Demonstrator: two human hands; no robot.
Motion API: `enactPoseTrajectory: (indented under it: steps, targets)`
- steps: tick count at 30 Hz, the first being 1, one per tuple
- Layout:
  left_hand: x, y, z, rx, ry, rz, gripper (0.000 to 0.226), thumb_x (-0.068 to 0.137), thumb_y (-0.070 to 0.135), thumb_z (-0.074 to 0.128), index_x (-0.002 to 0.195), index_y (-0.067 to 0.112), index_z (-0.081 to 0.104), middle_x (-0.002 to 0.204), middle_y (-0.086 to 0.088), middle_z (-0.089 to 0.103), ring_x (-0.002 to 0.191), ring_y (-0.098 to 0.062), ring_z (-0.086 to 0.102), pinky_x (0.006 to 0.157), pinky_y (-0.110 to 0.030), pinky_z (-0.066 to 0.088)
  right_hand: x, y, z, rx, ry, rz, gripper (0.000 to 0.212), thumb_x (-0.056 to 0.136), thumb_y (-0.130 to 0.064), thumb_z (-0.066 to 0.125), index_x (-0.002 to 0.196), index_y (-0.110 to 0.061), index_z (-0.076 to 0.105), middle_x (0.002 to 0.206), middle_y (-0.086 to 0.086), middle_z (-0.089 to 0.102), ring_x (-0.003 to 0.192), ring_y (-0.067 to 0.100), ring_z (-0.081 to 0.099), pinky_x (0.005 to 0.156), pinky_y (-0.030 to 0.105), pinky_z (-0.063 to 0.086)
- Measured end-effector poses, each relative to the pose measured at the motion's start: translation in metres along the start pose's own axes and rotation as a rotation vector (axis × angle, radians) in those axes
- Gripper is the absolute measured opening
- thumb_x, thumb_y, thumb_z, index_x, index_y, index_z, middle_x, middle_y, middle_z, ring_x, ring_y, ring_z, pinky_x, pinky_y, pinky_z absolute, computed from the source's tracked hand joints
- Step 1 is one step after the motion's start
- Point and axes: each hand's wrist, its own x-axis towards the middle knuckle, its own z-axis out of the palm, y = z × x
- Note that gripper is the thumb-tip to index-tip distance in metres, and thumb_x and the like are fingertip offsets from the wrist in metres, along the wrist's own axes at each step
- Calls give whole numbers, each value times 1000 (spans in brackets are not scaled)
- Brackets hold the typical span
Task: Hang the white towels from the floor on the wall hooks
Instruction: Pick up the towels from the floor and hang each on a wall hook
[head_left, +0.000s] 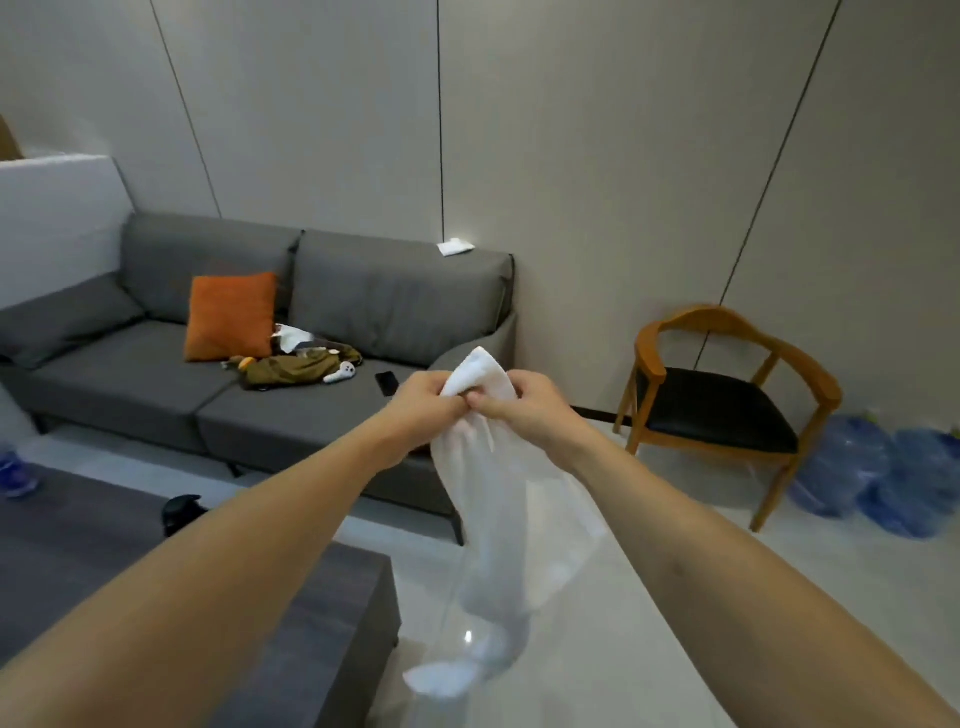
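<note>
The white towel (498, 499) hangs in front of me, bunched at its top corner between both my hands and trailing down toward the pale floor (649, 597), its lower end blurred. Starting from the left: a blue shoe (15, 475) sits at the edge of view, and a dark low surface (156, 561) fills the lower left, with a black object (179, 512) at its far edge. Behind it stands a grey sofa (260, 395) carrying an orange cushion (231, 317), an olive garment (301, 366), a white controller (340, 373) and a black phone (387, 383); a small white cloth (456, 247) lies on its backrest. My left hand (423, 402) has its grip clamped on the towel's top, fingers curled around the cloth. My right hand (524, 410) pinches the same bunch, its grip closed on it, knuckles touching the left hand's. Further right, a wooden chair (727, 400) with a black seat stands against the wall, and blue water jugs (878, 483) lie on the floor just beside it.
</note>
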Motion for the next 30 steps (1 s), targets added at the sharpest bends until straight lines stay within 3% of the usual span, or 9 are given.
enactPoseTrajectory:
  steps: [2,4,8,13,17,19,20,26,30]
  targets:
    - [17,-2,-33,-40,80,23,12,87,32,63,89,30,75,89,8,76,86,-9,72,64,-23,55,34,2,15,-30,-91,11,22,87,-30,70,102,-14,73,100,8,73,95,24,69,86,42,57]
    - [31,-7,-69,-41,203,48,13,90,29,62,94,24,73,91,6,75,89,-9,70,70,-25,56,66,-7,34,-51,-100,-1,18,91,-29,65,93,-13,73,90,3,73,84,20,68,76,35,57]
    - [29,-26,-142,-47,371,2,19,92,16,58,105,22,70,99,-1,73,93,-15,69,79,-31,57,116,-43,80,-89,-242,-146,43,87,-43,68,70,-5,61,65,2,54,60,14,50,58,28,39]
    - [-6,-49,-214,-77,560,-42,19,84,44,70,90,27,76,86,7,76,78,-8,72,61,-19,53,166,-87,134,-185,-663,-289,38,70,-54,82,64,-17,73,61,-8,65,57,7,62,51,20,46]
    - [-40,-68,-257,-83,858,-137,18,83,40,72,79,23,74,80,4,74,75,-13,69,65,-27,56,206,-110,175,-336,-844,-377,43,64,-49,86,75,-9,75,70,4,68,64,13,63,59,29,50]
    - [-63,-75,-277,-66,1059,-188,17,87,36,69,79,21,71,73,7,71,70,-12,67,59,-24,54,223,-119,195,-426,-932,-469,21,69,-40,85,74,-21,78,73,0,72,67,9,66,61,30,53]
    - [-74,-76,-284,-50,1137,-215,17,88,35,68,80,20,71,73,6,70,70,-13,67,57,-24,53,228,-124,205,-452,-952,-522,12,75,-36,82,70,-27,76,69,-6,71,65,5,64,59,26,51]
    - [-121,-60,-298,80,1448,-294,25,80,40,68,83,15,73,83,-6,70,78,-20,63,78,-38,55,250,-148,270,-316,-686,-776,33,96,-26,59,63,-21,53,62,-6,52,64,13,49,56,28,35]
    - [-147,-46,-294,199,1653,-377,17,88,36,67,78,24,70,80,3,68,79,-18,62,79,-37,54,253,-160,278,-187,-844,-815,44,90,-43,63,57,-18,52,54,-11,48,50,2,43,48,21,33]
